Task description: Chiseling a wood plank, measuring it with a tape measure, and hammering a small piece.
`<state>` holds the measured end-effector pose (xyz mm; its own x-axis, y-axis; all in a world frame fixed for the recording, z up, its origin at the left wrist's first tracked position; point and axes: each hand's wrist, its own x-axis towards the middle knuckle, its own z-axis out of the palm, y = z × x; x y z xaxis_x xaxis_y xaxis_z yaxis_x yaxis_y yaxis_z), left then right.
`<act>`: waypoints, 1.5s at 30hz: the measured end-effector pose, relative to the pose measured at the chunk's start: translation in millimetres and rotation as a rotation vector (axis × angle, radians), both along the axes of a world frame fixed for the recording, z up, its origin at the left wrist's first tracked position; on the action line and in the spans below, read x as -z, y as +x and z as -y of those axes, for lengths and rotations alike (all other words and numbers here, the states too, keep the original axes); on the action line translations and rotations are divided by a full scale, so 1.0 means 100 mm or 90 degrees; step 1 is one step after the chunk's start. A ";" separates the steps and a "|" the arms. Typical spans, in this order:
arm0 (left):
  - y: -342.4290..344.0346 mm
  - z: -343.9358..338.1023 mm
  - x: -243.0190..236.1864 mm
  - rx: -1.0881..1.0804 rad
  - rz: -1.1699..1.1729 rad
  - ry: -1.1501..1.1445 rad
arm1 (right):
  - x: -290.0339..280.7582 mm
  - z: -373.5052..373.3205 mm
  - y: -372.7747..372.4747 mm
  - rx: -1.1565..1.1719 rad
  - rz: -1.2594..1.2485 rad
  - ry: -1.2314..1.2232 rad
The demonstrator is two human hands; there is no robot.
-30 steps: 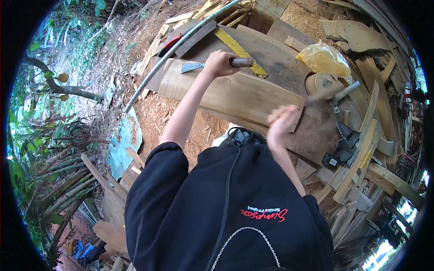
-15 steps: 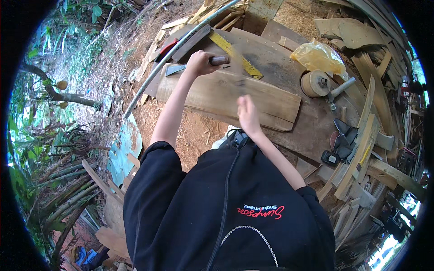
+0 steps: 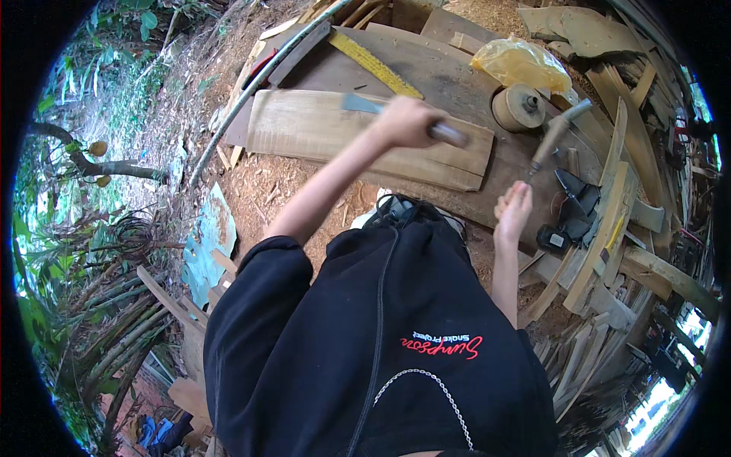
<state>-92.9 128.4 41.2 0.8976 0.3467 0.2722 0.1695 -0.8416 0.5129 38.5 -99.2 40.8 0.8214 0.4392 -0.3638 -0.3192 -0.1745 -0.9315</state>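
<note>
My left hand is closed around the handle of a wide-bladed chisel over the long pale plank; its rounded handle end points right and is blurred. My right hand has its fingers curled around a long tool with a tan shaft, right of the plank's end; its far end is hard to make out against a metal pipe piece. The plank lies on a dusty brown board, with a yellow square ruler behind it.
A wooden roller and a crumpled yellow plastic bag are behind the plank's right end. Dark gear and stacked offcuts lie at the right. A long pipe runs along the left; wood shavings cover the ground.
My left hand has moved right and slightly down relative to the plank, with the chisel. My right hand has swung from over the plank rightward, past its end. The whole view has shifted.
</note>
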 end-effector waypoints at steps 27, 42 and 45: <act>2.02 1.25 0.14 0.122 -0.035 -0.106 | -0.26 0.86 0.36 0.122 -0.052 -0.023; 1.72 0.97 0.25 0.090 -0.114 -0.088 | -0.30 0.68 0.30 0.149 0.077 -0.006; 1.65 0.90 0.23 0.097 -0.099 -0.067 | -0.40 0.58 0.41 0.311 0.142 0.093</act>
